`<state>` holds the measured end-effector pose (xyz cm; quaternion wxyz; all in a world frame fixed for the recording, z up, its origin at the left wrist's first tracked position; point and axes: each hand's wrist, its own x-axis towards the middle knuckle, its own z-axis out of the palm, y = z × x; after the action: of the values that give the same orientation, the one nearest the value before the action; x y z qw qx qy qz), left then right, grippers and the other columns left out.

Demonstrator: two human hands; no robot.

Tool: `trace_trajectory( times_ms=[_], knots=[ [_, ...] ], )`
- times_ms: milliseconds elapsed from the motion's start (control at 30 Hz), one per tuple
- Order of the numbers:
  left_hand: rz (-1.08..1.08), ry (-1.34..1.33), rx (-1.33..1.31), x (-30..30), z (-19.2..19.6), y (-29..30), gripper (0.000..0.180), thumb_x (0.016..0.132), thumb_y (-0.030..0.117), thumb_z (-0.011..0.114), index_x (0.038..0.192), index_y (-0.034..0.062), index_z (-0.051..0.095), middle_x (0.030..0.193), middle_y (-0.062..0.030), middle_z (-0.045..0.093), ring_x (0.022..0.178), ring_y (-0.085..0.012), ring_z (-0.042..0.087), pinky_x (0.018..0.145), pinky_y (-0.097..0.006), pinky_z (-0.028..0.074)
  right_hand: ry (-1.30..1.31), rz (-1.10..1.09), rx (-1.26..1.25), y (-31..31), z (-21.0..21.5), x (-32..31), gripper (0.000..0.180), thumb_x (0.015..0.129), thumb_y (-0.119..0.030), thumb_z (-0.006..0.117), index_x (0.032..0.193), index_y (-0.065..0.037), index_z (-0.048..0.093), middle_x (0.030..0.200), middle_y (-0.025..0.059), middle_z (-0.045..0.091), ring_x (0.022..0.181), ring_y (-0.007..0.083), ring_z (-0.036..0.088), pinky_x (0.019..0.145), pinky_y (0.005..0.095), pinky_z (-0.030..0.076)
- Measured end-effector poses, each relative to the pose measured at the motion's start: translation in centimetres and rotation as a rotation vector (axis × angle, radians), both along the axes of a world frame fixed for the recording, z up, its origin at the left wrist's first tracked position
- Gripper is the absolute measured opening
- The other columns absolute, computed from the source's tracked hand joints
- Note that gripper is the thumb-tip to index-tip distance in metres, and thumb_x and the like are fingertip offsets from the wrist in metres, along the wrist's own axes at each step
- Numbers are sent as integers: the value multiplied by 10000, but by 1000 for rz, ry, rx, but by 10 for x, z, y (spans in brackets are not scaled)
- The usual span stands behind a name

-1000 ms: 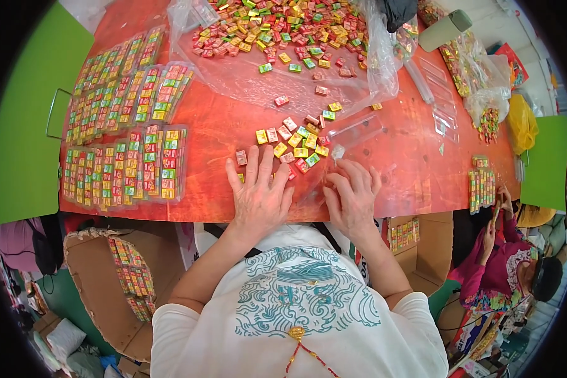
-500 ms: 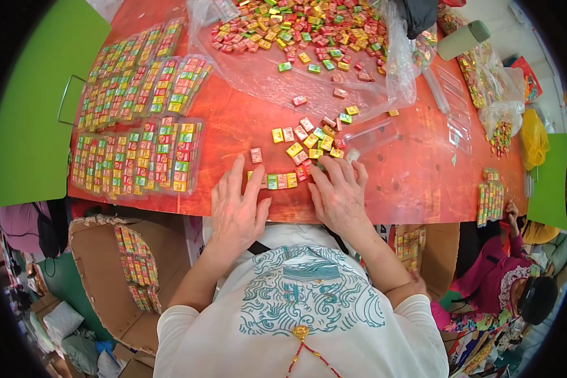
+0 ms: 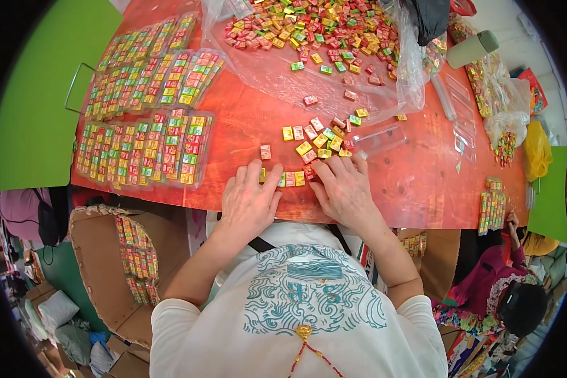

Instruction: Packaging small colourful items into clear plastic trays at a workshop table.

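Both my hands rest low over the near edge of the red table. My left hand has its fingers apart, the fingertips over the left part of a short row of small wrapped candies in yellow, pink and green. At the row's right end is my right hand, thumb and fingers apart, its fingertips beside a red candy. Just beyond lies a loose cluster of candies in yellow, pink and green. A single pink candy sits above my left fingertips. Parts of the row are hidden under my left fingers.
Filled clear trays of candies lie in overlapping rows at left. A big candy heap on plastic film spreads at the far side. Empty clear trays lie at right. An open cardboard box stands below left; another person is at right.
The view has shifted slightly, so the table's things appear a little further right. My left index finger has moved slightly right along the candy row.
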<state>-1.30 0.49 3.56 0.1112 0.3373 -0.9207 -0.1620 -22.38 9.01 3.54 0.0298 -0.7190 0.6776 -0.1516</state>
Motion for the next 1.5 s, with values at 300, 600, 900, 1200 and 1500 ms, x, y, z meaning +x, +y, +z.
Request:
trace_trajectory(
  times_ms=[300,600,900,1200,1500],
  knots=[
    [6,14,0,-2,-2,-2,485,840,155,753,1300,75,620,1181,-185,540,1025,-349,596,816,-454,540,-56,162,5,26,3,-7,309,828,-182,759,1103,-101,641,1064,80,578,987,278,578,964,444,394],
    [-37,25,-50,-5,-5,-9,426,850,180,733,1248,69,630,1062,-148,515,927,-321,597,704,-433,545,-95,55,-11,23,-8,25,277,828,-182,759,1057,-64,658,982,85,598,922,270,581,815,408,433],
    [-28,5,-36,-7,1,-7,455,842,202,748,1261,71,629,1061,-160,510,930,-324,601,703,-434,548,30,67,-111,-4,1,-6,415,841,-187,738,1236,-92,652,1070,94,602,979,263,577,855,420,427],
    [-13,-16,-54,-12,-4,-2,401,843,204,763,1215,98,660,1084,-155,533,955,-318,614,737,-430,559,71,144,-105,-11,-14,-11,341,841,-168,731,1175,-116,681,984,71,570,927,258,570,873,420,422],
    [4,7,-77,-15,-8,-3,352,862,204,755,1184,94,665,1038,-145,522,901,-311,616,693,-417,557,-8,188,-105,-16,-10,-15,337,852,-211,747,1173,-138,674,917,68,553,911,252,582,892,448,410]
  ],
)
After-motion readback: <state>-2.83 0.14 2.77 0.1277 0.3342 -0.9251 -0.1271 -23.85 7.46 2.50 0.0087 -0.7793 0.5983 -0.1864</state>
